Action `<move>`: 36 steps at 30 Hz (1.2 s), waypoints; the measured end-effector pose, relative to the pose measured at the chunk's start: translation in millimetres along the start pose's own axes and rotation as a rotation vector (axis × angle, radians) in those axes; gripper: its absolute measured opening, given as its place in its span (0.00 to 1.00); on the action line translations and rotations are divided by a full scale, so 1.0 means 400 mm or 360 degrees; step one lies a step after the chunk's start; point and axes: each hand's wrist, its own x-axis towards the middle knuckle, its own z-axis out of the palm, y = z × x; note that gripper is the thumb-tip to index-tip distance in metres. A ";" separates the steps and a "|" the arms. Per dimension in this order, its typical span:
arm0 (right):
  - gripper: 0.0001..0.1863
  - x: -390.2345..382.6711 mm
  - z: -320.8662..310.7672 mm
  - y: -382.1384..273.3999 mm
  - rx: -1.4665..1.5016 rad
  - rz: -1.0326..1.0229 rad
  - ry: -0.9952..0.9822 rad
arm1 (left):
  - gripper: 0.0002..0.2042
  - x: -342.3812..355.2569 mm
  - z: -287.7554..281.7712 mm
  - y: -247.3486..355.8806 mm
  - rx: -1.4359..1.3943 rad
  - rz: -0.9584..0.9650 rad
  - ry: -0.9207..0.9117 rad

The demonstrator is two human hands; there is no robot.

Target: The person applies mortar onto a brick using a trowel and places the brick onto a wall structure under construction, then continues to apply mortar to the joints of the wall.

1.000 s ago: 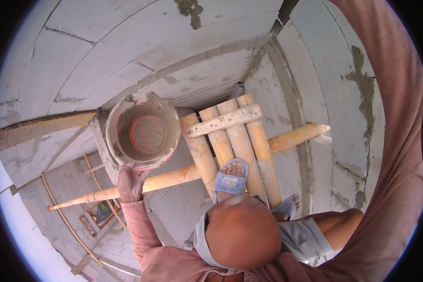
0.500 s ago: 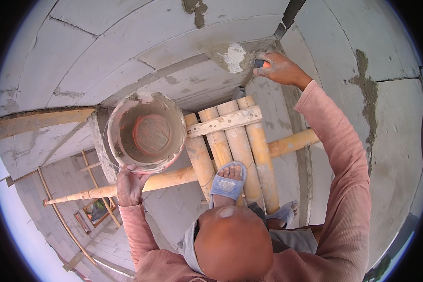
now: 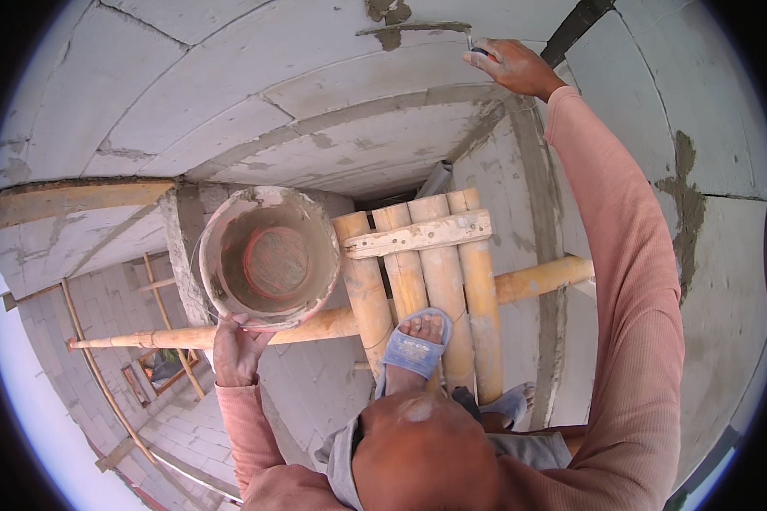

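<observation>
My left hand (image 3: 240, 345) grips the lower rim of a round, mortar-crusted bucket (image 3: 227, 274), with the thumb over the edge. At the bucket's bottom lies some grey mortar (image 3: 279, 261). High on the block wall, my right hand (image 3: 517, 68) is closed round the handle of a trowel (image 3: 441, 27). Its blade appears edge-on, a thin dark line against the wall, crossing a patch of wet mortar (image 3: 389, 38). The fingers hide most of the handle.
I stand in blue sandals (image 3: 415, 347) on bamboo poles (image 3: 435, 281) joined by a nailed wooden strip (image 3: 418, 233). A long bamboo pole (image 3: 315, 328) runs crosswise beneath. Block walls (image 3: 699, 94) enclose the right side. A wooden beam (image 3: 77, 204) lies at left.
My right hand has moved up the wall with the trowel, from the corner joint to the higher mortar patch. The left hand still holds the bucket, nearly in place.
</observation>
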 end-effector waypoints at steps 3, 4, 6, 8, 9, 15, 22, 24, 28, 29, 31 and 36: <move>0.29 -0.011 -0.051 -0.037 0.0045 -0.0134 0.0173 | 0.12 0.005 -0.006 0.004 0.0013 0.0012 -0.0008; 0.27 -0.016 -0.065 -0.041 0.0006 -0.0240 0.0275 | 0.12 0.012 -0.011 0.000 0.0029 -0.0011 0.0007; 0.27 -0.034 -0.090 -0.050 0.0037 -0.0228 0.0304 | 0.12 0.012 -0.002 -0.003 0.0041 -0.0037 0.0020; 0.27 -0.053 -0.097 -0.051 0.0065 -0.0220 0.0334 | 0.12 0.003 0.015 -0.005 0.0079 0.0012 -0.0051; 0.27 -0.061 -0.096 -0.047 -0.0003 -0.0179 0.0318 | 0.12 0.002 0.017 -0.007 0.0076 0.0012 -0.0056; 0.29 -0.029 -0.087 -0.007 -0.0362 -0.0269 0.0216 | 0.11 0.004 -0.010 -0.018 0.0069 0.0030 -0.0138; 0.23 0.067 -0.312 -0.056 -0.0708 -0.0476 0.0023 | 0.09 -0.002 -0.016 -0.018 0.0070 0.0008 -0.0158; 0.21 0.037 -0.362 -0.027 -0.0817 -0.0586 0.0094 | 0.09 -0.001 0.003 -0.024 0.0105 0.0013 -0.0190; 0.17 -0.031 -0.398 0.042 -0.1100 -0.1063 0.0414 | 0.16 -0.023 0.067 -0.028 0.0105 0.0179 -0.0439; 0.16 -0.047 -0.384 0.055 -0.1193 -0.1294 0.0591 | 0.18 -0.041 0.085 -0.024 0.0152 0.0276 -0.0465; 0.16 -0.094 -0.318 0.040 -0.0839 -0.1225 0.0706 | 0.18 -0.070 0.092 -0.018 0.0198 0.0352 -0.0485; 0.26 -0.423 -0.177 -0.132 0.0478 -0.0199 0.0433 | 0.22 -0.069 0.182 -0.027 0.0562 0.0631 -0.0285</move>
